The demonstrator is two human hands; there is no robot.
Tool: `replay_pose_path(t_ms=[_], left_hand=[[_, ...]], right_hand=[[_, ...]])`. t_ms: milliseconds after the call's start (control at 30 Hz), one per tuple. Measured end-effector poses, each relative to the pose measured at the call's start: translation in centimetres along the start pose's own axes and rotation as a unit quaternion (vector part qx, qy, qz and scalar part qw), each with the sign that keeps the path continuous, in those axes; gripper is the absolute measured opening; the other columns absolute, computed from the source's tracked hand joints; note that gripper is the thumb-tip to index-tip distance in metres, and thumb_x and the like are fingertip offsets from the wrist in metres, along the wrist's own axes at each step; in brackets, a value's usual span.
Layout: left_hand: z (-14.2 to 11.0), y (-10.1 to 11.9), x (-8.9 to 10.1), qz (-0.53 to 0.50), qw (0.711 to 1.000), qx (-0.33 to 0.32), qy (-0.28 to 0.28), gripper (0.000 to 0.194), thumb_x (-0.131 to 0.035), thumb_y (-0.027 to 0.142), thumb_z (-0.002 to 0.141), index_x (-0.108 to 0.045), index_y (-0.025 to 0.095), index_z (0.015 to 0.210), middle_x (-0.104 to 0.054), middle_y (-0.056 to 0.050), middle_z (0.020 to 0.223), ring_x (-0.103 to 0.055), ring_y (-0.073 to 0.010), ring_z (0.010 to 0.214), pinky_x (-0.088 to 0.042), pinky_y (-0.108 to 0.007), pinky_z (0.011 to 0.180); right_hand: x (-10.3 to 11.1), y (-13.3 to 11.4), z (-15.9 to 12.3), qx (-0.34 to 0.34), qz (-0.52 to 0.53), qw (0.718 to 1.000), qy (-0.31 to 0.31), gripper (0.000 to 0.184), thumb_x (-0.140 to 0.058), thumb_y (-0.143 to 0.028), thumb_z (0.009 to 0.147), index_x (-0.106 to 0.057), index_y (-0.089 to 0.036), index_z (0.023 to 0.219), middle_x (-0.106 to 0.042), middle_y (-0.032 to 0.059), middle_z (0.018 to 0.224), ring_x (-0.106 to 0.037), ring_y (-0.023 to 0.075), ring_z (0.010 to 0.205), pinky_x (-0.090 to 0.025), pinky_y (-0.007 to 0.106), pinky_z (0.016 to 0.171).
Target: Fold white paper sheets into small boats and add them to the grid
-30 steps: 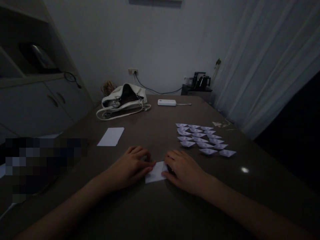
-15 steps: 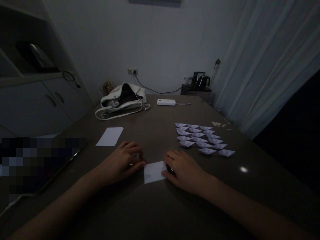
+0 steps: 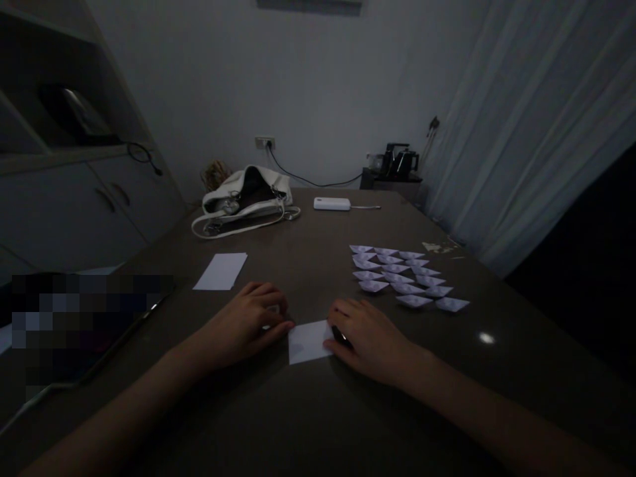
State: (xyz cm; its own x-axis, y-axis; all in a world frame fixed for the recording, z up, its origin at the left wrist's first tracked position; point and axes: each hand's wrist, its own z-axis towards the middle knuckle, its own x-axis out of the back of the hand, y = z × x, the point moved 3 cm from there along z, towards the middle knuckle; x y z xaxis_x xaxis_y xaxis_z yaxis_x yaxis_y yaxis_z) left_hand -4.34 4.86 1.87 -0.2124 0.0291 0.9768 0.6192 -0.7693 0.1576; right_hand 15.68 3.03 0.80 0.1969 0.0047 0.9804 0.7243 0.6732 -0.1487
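Observation:
A small white sheet of paper lies on the table in front of me, between my hands. The thumb and forefinger of my left hand close together at its upper left corner. On the right side, my right hand grips the sheet, its thumb on the paper and its curled fingers at the far edge. That end of the sheet is hidden under the hand. Beyond my left hand lies a stack of white paper. Several folded paper boats stand in rows past my right hand.
A white handbag sits at the table's far left, with a white power bank and its short cable to its right. Paper scraps lie near the right edge. A black kettle stands behind the table. Part of the left side is pixelated.
The whole view has shifted very slightly. My hands and the paper keep the same positions relative to each other.

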Motion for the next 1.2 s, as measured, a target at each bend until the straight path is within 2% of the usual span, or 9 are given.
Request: replay_pose_path(t_ms=[300, 433, 633, 767, 933, 1100, 1200], left_hand=[[-0.1, -0.1, -0.2, -0.028, 1.000, 0.004, -0.004, 0.017, -0.050, 0.030, 0.091, -0.064, 0.021, 0.090, -0.061, -0.002, 0.091, -0.053, -0.0193, 0.088, -0.033, -0.035, 0.080], [-0.1, -0.2, -0.5, -0.021, 1.000, 0.014, -0.007, 0.010, -0.052, 0.022, 0.088, -0.061, 0.021, 0.093, -0.060, -0.002, 0.091, -0.053, -0.0186, 0.087, -0.033, -0.033, 0.080], [-0.1, -0.4, -0.6, -0.032, 0.999, 0.000, -0.009, 0.014, -0.054, 0.020, 0.087, -0.063, 0.024, 0.096, -0.061, -0.002, 0.095, -0.053, -0.0188, 0.091, -0.034, -0.033, 0.082], [-0.2, -0.4, -0.5, -0.040, 0.999, -0.016, -0.004, 0.014, -0.053, 0.023, 0.089, -0.066, 0.024, 0.094, -0.062, -0.002, 0.094, -0.054, -0.0186, 0.090, -0.035, -0.033, 0.082], [-0.3, -0.1, -0.5, -0.063, 0.998, -0.024, -0.008, 0.018, -0.052, 0.030, 0.091, -0.064, 0.024, 0.103, -0.062, -0.004, 0.096, -0.054, -0.0197, 0.091, -0.037, -0.032, 0.081], [-0.3, 0.4, -0.6, -0.100, 0.995, -0.013, -0.014, 0.021, -0.050, 0.027, 0.092, -0.061, 0.025, 0.110, -0.062, -0.004, 0.098, -0.054, -0.0199, 0.093, -0.038, -0.032, 0.082], [-0.3, 0.8, -0.6, -0.120, 0.992, -0.012, -0.021, 0.019, -0.049, 0.027, 0.092, -0.062, 0.024, 0.106, -0.062, -0.004, 0.098, -0.055, -0.0192, 0.093, -0.038, -0.032, 0.082]], right_hand=[[-0.1, 0.1, -0.2, 0.002, 0.000, 1.000, 0.006, 0.018, -0.059, -0.029, 0.085, -0.060, -0.013, 0.092, -0.060, 0.0090, 0.096, -0.056, 0.0213, 0.088, -0.041, 0.035, 0.076], [-0.3, 0.2, -0.2, 0.001, 0.008, 1.000, 0.001, 0.017, -0.059, -0.028, 0.085, -0.060, -0.013, 0.093, -0.060, 0.0092, 0.097, -0.056, 0.0218, 0.091, -0.042, 0.036, 0.080], [-0.3, 0.4, -0.3, -0.005, 0.027, 1.000, 0.004, 0.019, -0.059, -0.029, 0.085, -0.061, -0.013, 0.094, -0.061, 0.0092, 0.098, -0.055, 0.0210, 0.090, -0.044, 0.035, 0.080], [-0.4, 0.6, -0.2, 0.000, 0.032, 0.999, 0.009, 0.022, -0.056, -0.025, 0.087, -0.062, -0.013, 0.103, -0.061, 0.0101, 0.102, -0.055, 0.0213, 0.094, -0.043, 0.036, 0.084], [-0.6, 1.1, -0.1, 0.009, 0.037, 0.999, 0.029, 0.027, -0.049, -0.019, 0.090, -0.061, -0.018, 0.114, -0.059, 0.0094, 0.111, -0.053, 0.0207, 0.101, -0.042, 0.037, 0.088], [-0.6, 1.1, 0.0, 0.004, 0.034, 0.999, 0.026, 0.029, -0.048, -0.018, 0.091, -0.062, -0.019, 0.116, -0.059, 0.0088, 0.099, -0.054, 0.0191, 0.092, -0.043, 0.032, 0.079], [-0.6, 0.9, 0.1, 0.017, 0.038, 0.999, 0.018, 0.029, -0.047, -0.018, 0.092, -0.062, -0.019, 0.117, -0.058, 0.0086, 0.097, -0.054, 0.0188, 0.090, -0.042, 0.031, 0.077]])
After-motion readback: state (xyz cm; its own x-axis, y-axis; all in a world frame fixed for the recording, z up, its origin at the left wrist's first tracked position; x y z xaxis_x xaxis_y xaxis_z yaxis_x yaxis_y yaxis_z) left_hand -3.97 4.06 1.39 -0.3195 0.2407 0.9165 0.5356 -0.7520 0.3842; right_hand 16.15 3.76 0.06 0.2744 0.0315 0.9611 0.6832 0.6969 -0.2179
